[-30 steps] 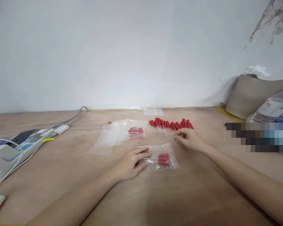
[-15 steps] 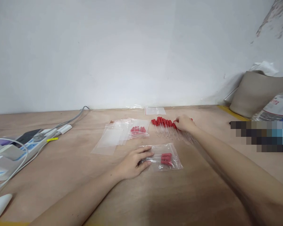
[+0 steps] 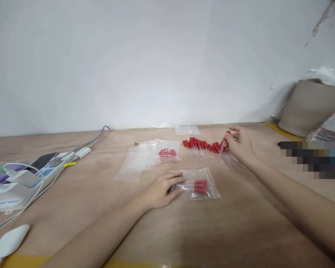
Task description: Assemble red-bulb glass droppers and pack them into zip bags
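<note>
My left hand [image 3: 163, 189] lies on the wooden table [image 3: 184, 230] with its fingers pressing the open end of a clear zip bag [image 3: 205, 193] that holds a few red-bulbed droppers [image 3: 200, 185]. My right hand [image 3: 239, 144] is raised just above the right end of a row of loose red-bulbed glass droppers [image 3: 202, 146]. Its fingers pinch one dropper [image 3: 225, 140], red bulb up, lifted off the row.
Empty clear bags [image 3: 135, 163] and a filled bag of droppers [image 3: 167, 153] lie left of the row; another small bag [image 3: 186, 130] sits by the wall. A power strip with cables [image 3: 41, 171] is at the left, a tan pouch [image 3: 309, 106] and a water bottle [image 3: 333, 124] at the right.
My right hand went from the near side of the dropper row to its right end and lifted one dropper. My left hand stayed on the bag. The view shifted slightly right.
</note>
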A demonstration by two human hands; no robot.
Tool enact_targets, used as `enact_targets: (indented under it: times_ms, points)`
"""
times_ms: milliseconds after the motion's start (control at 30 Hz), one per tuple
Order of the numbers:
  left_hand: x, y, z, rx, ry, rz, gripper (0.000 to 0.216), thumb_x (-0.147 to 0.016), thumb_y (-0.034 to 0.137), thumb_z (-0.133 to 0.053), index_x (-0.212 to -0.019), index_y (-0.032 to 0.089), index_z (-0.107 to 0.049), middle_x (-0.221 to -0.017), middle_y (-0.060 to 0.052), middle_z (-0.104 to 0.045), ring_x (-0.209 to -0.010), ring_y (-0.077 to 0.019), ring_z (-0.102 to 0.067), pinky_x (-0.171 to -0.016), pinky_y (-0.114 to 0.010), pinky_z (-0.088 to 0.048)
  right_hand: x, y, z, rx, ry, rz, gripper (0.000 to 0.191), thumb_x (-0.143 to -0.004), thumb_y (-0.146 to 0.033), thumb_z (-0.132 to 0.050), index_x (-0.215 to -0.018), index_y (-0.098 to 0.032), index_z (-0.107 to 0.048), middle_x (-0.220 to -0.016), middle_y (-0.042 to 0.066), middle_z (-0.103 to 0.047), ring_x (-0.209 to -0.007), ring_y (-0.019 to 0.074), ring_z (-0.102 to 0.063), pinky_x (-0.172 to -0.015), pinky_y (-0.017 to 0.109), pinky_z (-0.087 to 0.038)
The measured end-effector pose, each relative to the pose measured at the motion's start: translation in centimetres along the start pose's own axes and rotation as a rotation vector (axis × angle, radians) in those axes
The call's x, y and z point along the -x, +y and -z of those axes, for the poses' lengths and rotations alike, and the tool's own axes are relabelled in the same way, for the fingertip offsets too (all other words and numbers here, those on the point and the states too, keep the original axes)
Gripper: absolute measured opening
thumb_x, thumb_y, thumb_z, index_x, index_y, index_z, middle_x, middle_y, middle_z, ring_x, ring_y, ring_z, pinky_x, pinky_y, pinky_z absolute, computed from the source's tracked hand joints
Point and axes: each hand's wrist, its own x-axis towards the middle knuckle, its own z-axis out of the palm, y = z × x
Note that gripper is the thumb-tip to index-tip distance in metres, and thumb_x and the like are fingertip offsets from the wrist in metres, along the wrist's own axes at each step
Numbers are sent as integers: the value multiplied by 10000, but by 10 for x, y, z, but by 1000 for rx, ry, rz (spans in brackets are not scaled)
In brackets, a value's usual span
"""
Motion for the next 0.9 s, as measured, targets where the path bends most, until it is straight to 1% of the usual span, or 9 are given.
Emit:
enact_targets:
  times_ms: [67, 167, 300, 400, 467, 600, 700, 800, 900]
  points:
    - [0, 2, 1, 3, 14, 0, 394, -855, 322, -451, -1235, 218, -454, -1298, -67, -449, -1192, -202, -412, -997, -375, -342, 20, 1, 5, -172, -50, -90, 245, -754, -296, -512, -978, -210, -461, -601, -30, -517, -451, 101, -495, -428, 218, -420]
    - [0, 3, 1, 14, 25, 10, 444, -849, 322, -462, -1272, 209, -391, -1280, -75, -465, -1172, -204, -430, -983, -376, -355, 46, 3, 4, -375, -62, -303, 165, -730, -235, -543, -869, -215, -458, -599, -41, -512, -436, 78, -491, -400, 186, -425]
    - [1, 3, 1, 24, 32, 32, 501, -843, 324, -469, -1306, 203, -320, -1266, -83, -473, -1136, -208, -459, -952, -371, -381, 68, -1, -1, -575, -84, -566, 149, -711, -156, -551, -794, -214, -442, -603, -31, -536, -496, 87, -565, -492, 200, -500]
    - [1, 2, 0, 30, 31, 46, 515, -841, 323, -472, -1314, 217, -301, -1248, -83, -484, -1114, -215, -474, -935, -378, -391, 78, -2, -1, -599, -197, -625, 185, -677, -170, -608, -767, -205, -450, -649, -1, -579, -596, 122, -611, -597, 252, -529]
    - [1, 3, 0, 26, 34, 53, 513, -841, 322, -469, -1315, 228, -298, -1242, -80, -488, -1102, -219, -482, -921, -383, -399, 83, 1, 2, -485, -338, -541, 212, -658, -236, -652, -768, -194, -475, -682, 13, -601, -605, 125, -601, -591, 260, -515]
    - [0, 4, 1, 20, 26, 52, 504, -845, 311, -464, -1313, 227, -297, -1232, -73, -497, -1089, -211, -489, -912, -373, -405, 87, 9, 3, -104, -616, -207, 241, -649, -351, -659, -753, -170, -539, -593, -17, -550, -505, 91, -484, -482, 225, -413]
    - [0, 4, 1, 17, 26, 53, 497, -846, 309, -464, -1309, 225, -305, -1241, -76, -490, -1102, -211, -480, -920, -376, -400, 89, 11, -2, 66, -613, -28, 213, -683, -364, -615, -762, -167, -592, -637, -4, -536, -548, 103, -474, -520, 241, -404]
    - [0, 3, 1, 12, 28, 47, 495, -847, 311, -463, -1309, 227, -307, -1256, -79, -480, -1122, -213, -468, -933, -385, -391, 92, 5, -5, 80, -625, 128, 199, -724, -347, -562, -759, -173, -651, -868, 57, -553, -742, 142, -534, -665, 275, -436]
    - [-1, 3, 0, 13, 33, 38, 498, -844, 309, -469, -1308, 217, -314, -1257, -85, -480, -1133, -212, -462, -946, -384, -384, 87, -2, 2, 20, -785, 179, 224, -747, -352, -524, -768, -192, -679, -996, 69, -533, -841, 150, -549, -746, 280, -437]
